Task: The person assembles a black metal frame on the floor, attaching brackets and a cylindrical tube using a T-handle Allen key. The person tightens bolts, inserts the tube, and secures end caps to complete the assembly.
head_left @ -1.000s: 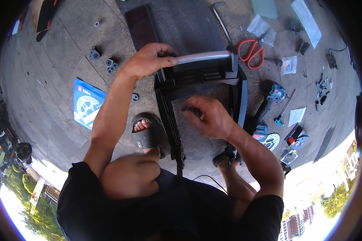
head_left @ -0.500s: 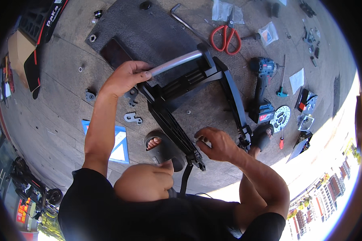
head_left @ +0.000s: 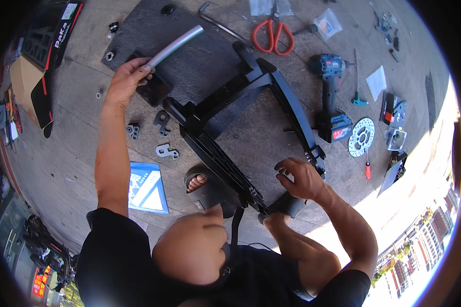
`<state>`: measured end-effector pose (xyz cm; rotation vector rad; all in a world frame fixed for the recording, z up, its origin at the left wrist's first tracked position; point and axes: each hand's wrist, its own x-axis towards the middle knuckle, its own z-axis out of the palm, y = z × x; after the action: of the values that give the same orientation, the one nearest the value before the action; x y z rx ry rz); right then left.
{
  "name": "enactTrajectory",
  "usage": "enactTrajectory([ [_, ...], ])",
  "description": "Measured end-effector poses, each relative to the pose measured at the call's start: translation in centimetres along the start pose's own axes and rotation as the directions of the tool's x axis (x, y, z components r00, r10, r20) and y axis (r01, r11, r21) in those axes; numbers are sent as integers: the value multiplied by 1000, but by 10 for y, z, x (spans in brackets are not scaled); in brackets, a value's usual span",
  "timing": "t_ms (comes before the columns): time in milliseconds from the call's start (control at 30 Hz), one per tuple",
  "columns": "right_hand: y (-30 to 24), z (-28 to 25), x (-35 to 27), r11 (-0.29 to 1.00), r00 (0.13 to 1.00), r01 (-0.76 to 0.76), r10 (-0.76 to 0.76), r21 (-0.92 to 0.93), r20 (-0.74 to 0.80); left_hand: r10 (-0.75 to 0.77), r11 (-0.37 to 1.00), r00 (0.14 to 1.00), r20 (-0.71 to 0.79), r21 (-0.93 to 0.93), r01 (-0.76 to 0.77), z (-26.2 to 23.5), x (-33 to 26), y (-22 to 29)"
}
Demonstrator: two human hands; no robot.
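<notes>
My left hand [head_left: 129, 82] grips one end of a silver metal tube [head_left: 176, 46], which slants up and right above a dark mat. A black U-shaped frame [head_left: 230, 94], like a vehicle swingarm, lies before me with its crosspiece on the far side and its two arms pointing toward me. The tube is apart from it, to the left of the crosspiece. My right hand [head_left: 303, 179] hovers near the near end of the frame's right arm, its fingers curled toward the thumb. Anything small between those fingers is hidden.
On the mat [head_left: 200, 56] lie a phone [head_left: 153, 89] and a hex key [head_left: 223, 23]. Red-handled scissors [head_left: 273, 38], a cordless drill [head_left: 332, 97], a brake disc [head_left: 361, 137] and a screwdriver [head_left: 368, 166] are to the right. Metal brackets [head_left: 166, 151] and a blue-white packet [head_left: 147, 187] are left.
My left hand has drawn the tube left, away from the frame's crosspiece. My right hand has moved right, from beside the left arm toward the right arm. One foot has shifted inward.
</notes>
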<state>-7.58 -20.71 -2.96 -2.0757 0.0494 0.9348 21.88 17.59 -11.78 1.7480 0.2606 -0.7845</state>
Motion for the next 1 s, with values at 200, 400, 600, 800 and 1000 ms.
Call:
enactTrajectory([
  [200,30,-21,-36,997,997,9,-4,70,-73,236,786,958,-161,611,-90,58,31,-13],
  [400,96,-57,-80,948,950,-52,144,314,-278,370,535,916,-154,841,-75,67,15,9],
  [600,221,-151,-16,855,652,-195,-253,-481,-715,178,982,889,-421,134,-133,61,-75,-2],
  [800,277,-175,24,700,736,-312,-250,-643,-629,8,998,912,-409,-59,-36,117,-144,-44],
  [1000,269,-182,23,825,472,-286,-321,-487,-821,-105,957,938,-330,-289,6,136,-114,-56],
])
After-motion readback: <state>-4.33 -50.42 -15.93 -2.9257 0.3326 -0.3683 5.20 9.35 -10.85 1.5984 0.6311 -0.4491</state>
